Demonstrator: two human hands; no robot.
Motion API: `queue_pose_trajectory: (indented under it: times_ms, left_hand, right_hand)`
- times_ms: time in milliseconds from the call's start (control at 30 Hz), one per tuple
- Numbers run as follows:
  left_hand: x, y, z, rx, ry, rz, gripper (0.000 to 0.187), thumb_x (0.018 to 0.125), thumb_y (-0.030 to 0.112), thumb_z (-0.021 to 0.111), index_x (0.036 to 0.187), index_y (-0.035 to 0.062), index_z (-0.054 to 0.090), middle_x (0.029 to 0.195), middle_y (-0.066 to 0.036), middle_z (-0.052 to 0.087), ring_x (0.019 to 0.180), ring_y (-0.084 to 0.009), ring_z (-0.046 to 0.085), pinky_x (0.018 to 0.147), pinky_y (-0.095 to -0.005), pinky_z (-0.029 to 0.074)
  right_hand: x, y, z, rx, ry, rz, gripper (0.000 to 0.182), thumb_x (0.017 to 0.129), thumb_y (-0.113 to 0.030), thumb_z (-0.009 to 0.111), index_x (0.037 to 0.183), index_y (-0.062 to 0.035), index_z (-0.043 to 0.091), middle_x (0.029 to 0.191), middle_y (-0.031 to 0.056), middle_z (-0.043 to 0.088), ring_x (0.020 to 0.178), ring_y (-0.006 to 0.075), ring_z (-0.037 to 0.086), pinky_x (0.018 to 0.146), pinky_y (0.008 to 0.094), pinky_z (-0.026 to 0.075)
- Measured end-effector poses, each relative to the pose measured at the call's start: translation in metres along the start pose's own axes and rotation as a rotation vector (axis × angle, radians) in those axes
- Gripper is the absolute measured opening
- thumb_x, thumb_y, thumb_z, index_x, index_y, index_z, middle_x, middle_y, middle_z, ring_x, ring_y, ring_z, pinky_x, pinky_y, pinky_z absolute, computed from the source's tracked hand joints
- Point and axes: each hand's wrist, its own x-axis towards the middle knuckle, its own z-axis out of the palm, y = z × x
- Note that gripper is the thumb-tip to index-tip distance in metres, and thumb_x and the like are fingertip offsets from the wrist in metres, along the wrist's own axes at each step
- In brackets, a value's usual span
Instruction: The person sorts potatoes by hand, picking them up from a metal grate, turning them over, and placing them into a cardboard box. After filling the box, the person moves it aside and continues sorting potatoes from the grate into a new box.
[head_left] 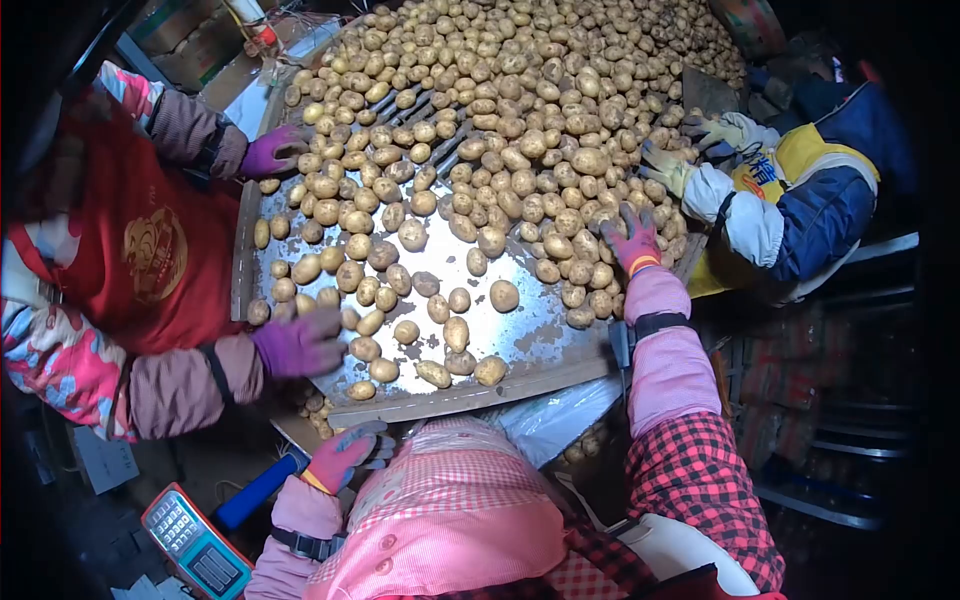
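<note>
Tan potatoes (pixel 590 161), long axes mixed, touch spread right fingers (pixel 631 220); empty left fingers (pixel 377 446) bend.

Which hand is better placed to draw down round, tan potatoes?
Probably right: the pink-gloved right hand touches piled tan potatoes; the pink-gloved left hand is off the grey metal table.

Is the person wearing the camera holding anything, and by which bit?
The left hand looks empty. The right hand lies on the potatoes, but I can't tell whether it grips one.
</note>
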Motion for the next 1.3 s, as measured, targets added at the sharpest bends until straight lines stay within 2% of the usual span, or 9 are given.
queue_pose_trajectory:
  times_ms: [300, 467, 633, 700, 767, 867, 967, 1133, 1300]
  left_hand:
    - [0.061, 0.031, 0.061, 0.302, -0.156, -0.141, 0.046, 0.098, 0.021, 0.052, 0.138, 0.0001, 0.044, 0.129, -0.006, 0.055, 0.116, -0.0132, 0.050, 0.101, -0.0294, 0.038]
    - [0.091, 0.047, 0.109, 0.990, -0.281, 0.514, 0.050, 0.090, 0.030, 0.061, 0.134, 0.0082, 0.050, 0.125, -0.012, 0.058, 0.116, -0.0298, 0.054, 0.102, -0.0379, 0.039]
    - [0.100, 0.049, 0.098, 1.655, -0.193, 0.733, 0.058, 0.078, 0.034, 0.066, 0.130, 0.0127, 0.053, 0.139, -0.013, 0.045, 0.131, -0.0379, 0.038, 0.107, -0.0513, 0.030]
    - [0.103, 0.053, 0.075, 1.692, -0.181, 0.730, 0.058, 0.078, 0.033, 0.067, 0.130, 0.0121, 0.053, 0.140, -0.013, 0.045, 0.128, -0.0384, 0.040, 0.107, -0.0510, 0.030]
    - [0.095, 0.059, 0.068, 1.621, -0.063, 0.739, 0.054, 0.079, 0.030, 0.066, 0.129, 0.0112, 0.054, 0.138, -0.014, 0.047, 0.126, -0.0386, 0.042, 0.107, -0.0510, 0.030]
    - [0.076, 0.067, 0.050, 1.615, 0.232, 0.688, 0.046, 0.080, 0.022, 0.067, 0.123, 0.0076, 0.059, 0.131, -0.016, 0.054, 0.123, -0.0387, 0.045, 0.106, -0.0497, 0.032]
    - [0.050, 0.064, 0.048, 1.413, 0.216, 0.681, 0.044, 0.080, 0.018, 0.068, 0.122, 0.0062, 0.059, 0.129, -0.017, 0.055, 0.121, -0.0383, 0.048, 0.104, -0.0475, 0.036]
    - [0.035, 0.041, 0.050, 1.354, 0.150, 0.728, 0.041, 0.083, 0.017, 0.066, 0.122, 0.0046, 0.058, 0.124, -0.017, 0.058, 0.117, -0.0356, 0.053, 0.100, -0.0445, 0.041]
    - [0.016, 0.029, 0.044, 1.280, 0.171, 0.731, 0.041, 0.084, 0.018, 0.065, 0.122, 0.0052, 0.059, 0.124, -0.017, 0.058, 0.116, -0.0348, 0.053, 0.100, -0.0429, 0.041]
  right_hand:
    - [-0.103, -0.083, 0.040, 0.119, 0.145, -0.598, 0.070, 0.077, -0.043, 0.067, 0.141, -0.0259, 0.044, 0.145, 0.0190, 0.033, 0.132, 0.0404, 0.034, 0.106, 0.0506, 0.032]
    - [-0.186, -0.103, 0.034, 0.119, -0.070, -0.815, 0.065, 0.077, -0.039, 0.067, 0.136, -0.0197, 0.047, 0.145, 0.0184, 0.033, 0.132, 0.0396, 0.031, 0.108, 0.0529, 0.026]
    - [-0.196, -0.039, 0.001, 0.115, 0.018, -0.598, 0.057, 0.077, -0.029, 0.067, 0.129, -0.0094, 0.053, 0.133, 0.0203, 0.046, 0.123, 0.0410, 0.042, 0.104, 0.0499, 0.033]
    - [-0.200, -0.034, -0.012, 0.045, 0.120, -0.483, 0.053, 0.078, -0.025, 0.066, 0.125, -0.0056, 0.056, 0.125, 0.0212, 0.053, 0.117, 0.0410, 0.048, 0.101, 0.0484, 0.037]
    - [-0.210, -0.040, -0.020, 0.121, -0.285, -0.355, 0.042, 0.078, -0.020, 0.065, 0.117, -0.0040, 0.060, 0.111, 0.0202, 0.061, 0.105, 0.0385, 0.056, 0.094, 0.0461, 0.043]
    - [-0.218, -0.058, -0.006, 0.295, -0.240, -0.529, 0.040, 0.079, -0.019, 0.065, 0.115, -0.0029, 0.061, 0.103, 0.0182, 0.064, 0.096, 0.0361, 0.061, 0.086, 0.0421, 0.048]
    - [-0.193, -0.084, 0.003, 0.363, -0.009, -0.660, 0.046, 0.079, -0.022, 0.066, 0.121, -0.0052, 0.059, 0.105, 0.0172, 0.063, 0.098, 0.0354, 0.060, 0.086, 0.0423, 0.048]
    - [-0.175, -0.155, 0.020, -0.241, -0.290, -0.493, 0.057, 0.073, -0.035, 0.073, 0.123, -0.0151, 0.056, 0.115, 0.0124, 0.060, 0.104, 0.0331, 0.058, 0.086, 0.0418, 0.047]
    - [-0.160, -0.150, 0.049, -0.244, -0.339, -0.576, 0.049, 0.078, -0.046, 0.069, 0.113, -0.0121, 0.060, 0.098, 0.0070, 0.066, 0.094, 0.0246, 0.064, 0.076, 0.0391, 0.049]
